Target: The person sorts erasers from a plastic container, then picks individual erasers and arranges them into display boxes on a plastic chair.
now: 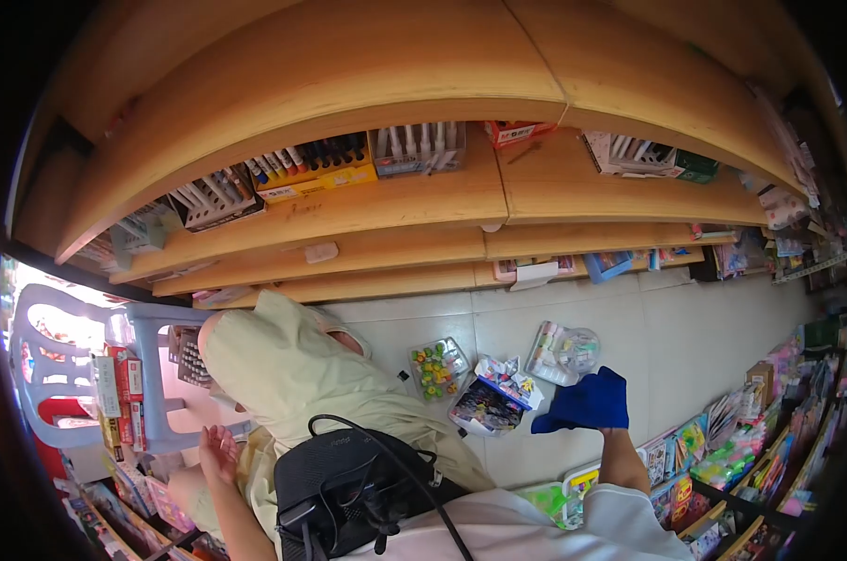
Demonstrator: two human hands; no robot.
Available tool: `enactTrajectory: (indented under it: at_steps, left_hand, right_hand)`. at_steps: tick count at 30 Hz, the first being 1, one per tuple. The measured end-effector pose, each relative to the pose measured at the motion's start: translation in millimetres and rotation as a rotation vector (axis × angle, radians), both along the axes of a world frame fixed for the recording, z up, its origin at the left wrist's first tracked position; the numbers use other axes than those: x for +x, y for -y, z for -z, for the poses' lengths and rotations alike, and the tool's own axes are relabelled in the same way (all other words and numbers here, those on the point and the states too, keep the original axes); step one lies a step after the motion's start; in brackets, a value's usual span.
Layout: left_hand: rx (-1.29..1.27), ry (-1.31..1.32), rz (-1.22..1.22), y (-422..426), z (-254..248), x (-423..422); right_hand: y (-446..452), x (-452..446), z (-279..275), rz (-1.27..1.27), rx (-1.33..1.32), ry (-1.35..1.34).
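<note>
My left hand [219,455] is beside my left knee with the palm turned up, its fingers loosely apart and holding nothing. A dark blue cloth [584,400] covers the end of my right arm and is held by my right hand, whose fingers are hidden under it. Just left of the cloth, an open box [487,408] with small wrapped items and crumpled packaging stands on the floor. Beyond the cloth lies a clear container [564,352] with white and pale pieces. A clear tray [439,367] holds several green and yellow round items.
Wooden shelves [423,201] curve across the front, with boxes of pens and markers [316,164]. A blue-grey plastic stool [166,379] with boxes beside it stands left. Packed stationery racks [723,467] line the right. A black bag [358,481] hangs at my waist.
</note>
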State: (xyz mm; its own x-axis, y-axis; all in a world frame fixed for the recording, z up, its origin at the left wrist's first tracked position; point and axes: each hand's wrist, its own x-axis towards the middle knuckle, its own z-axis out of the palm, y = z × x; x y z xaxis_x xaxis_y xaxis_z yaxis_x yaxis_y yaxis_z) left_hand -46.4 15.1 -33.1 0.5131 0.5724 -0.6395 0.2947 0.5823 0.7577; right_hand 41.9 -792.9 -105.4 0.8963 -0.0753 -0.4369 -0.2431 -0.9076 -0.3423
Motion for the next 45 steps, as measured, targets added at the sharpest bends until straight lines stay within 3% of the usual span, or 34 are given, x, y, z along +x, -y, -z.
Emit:
enactTrajectory:
  at_steps: [3, 7, 8, 9, 10, 11, 15, 17, 19, 22, 26, 31, 34, 37, 41, 45]
  left_hand:
    - [-0.032, 0.036, -0.017, -6.4, 1.0, 11.8]
    - [-0.057, 0.08, -0.042, -4.6, -5.7, 37.7]
    - [-0.05, 0.095, -0.05, -4.8, -8.2, 41.4]
    - [-0.092, 0.163, -0.047, -9.6, -0.1, 42.0]
    - [-0.123, 0.239, -0.054, -18.4, 9.7, 42.4]
    - [-0.186, 0.306, 0.021, -21.6, 8.9, 44.1]
    - [-0.084, 0.311, -0.003, 7.1, -12.4, 57.3]
    - [-0.031, 0.326, -0.014, 21.0, -33.3, 57.7]
    - [-0.007, 0.365, -0.002, 23.8, -42.0, 51.2]
    - [-0.001, 0.424, -0.076, 23.8, -46.6, 36.3]
    - [0.013, 0.438, -0.181, 21.4, -57.5, 18.9]
    - [0.055, 0.451, -0.287, 16.3, -60.1, -0.2]
    - [0.176, 0.409, -0.377, 10.5, -66.5, -9.0]
    - [0.339, 0.364, -0.423, -7.0, -74.6, -21.5]
    - [0.809, 0.24, -0.394, -53.7, -92.7, -32.3]
    - [1.057, 0.099, -0.479, -91.1, -154.8, -7.2]
  right_hand:
    - [-11.6, -2.1, -75.1, -0.273, -0.006, 0.127]
    - [-44.4, 5.8, -187.7, -0.545, -0.271, 0.44]
    - [-52.7, 11.3, -212.8, -0.474, -0.37, 0.385]
    - [-79.6, 24.7, -252.6, -0.439, -0.465, 0.158]
    - [-73.4, 31.8, -253.7, -0.347, -0.335, 0.114]
    - [-77.5, 39.9, -258.8, -0.447, -0.407, 0.234]
    - [-182.6, 94.0, -316.5, -0.114, 0.316, 0.24]
    - [-248.2, 114.6, -352.6, -0.147, 0.486, 0.159]
    - [-297.5, 139.6, -371.7, -0.728, 0.261, 0.367]
    - [-402.5, 146.0, -449.0, -1.237, 0.216, 0.671]
    - [-512.1, 147.3, -503.4, -1.462, 0.431, 0.839]
    - [-634.7, 164.9, -470.1, -1.457, 0.899, 0.588]
    - [-701.5, 146.4, -426.8, -1.581, 0.994, 0.396]
    - [-744.0, 107.0, -395.3, -1.983, 0.848, 0.47]
    - [-783.1, 103.1, -308.3, -2.103, 0.683, 0.42]
    - [-801.7, 118.5, -242.9, -2.143, 0.535, 0.414]
